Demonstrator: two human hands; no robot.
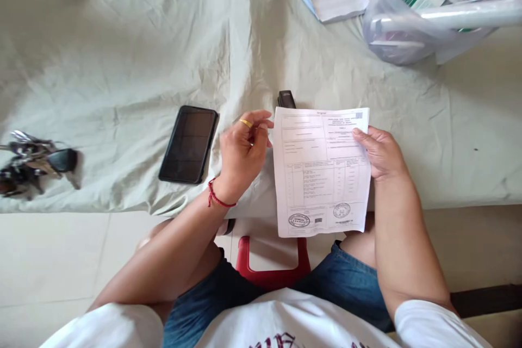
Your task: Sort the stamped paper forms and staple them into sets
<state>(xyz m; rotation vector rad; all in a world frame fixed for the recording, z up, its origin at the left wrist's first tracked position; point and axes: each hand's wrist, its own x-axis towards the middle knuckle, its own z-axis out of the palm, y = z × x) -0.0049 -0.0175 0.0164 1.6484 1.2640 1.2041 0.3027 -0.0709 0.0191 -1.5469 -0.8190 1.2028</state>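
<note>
Two hands work one printed sheet [322,171] here. Your right hand [381,153] pinches the sheet at its right edge, thumb on the printed face and fingers behind. Your left hand [241,153] is just beside the left edge with its fingers loosely curled and spread, and whether the fingertips touch the paper cannot be told. The sheet hangs upright over the front edge of the cloth-covered surface [122,54], above your lap, with two stamps showing at its foot.

To handle it well, bring the left hand onto the left edge so that both sides are supported. Grip at the margins only, clear of the stamps and the table of print. Keep the sheet flat and taut, not bowed.

A small dark object [286,99], probably a stapler, lies just behind the top edge. A phone [188,144] lies to the left, keys [32,160] farther left.
</note>
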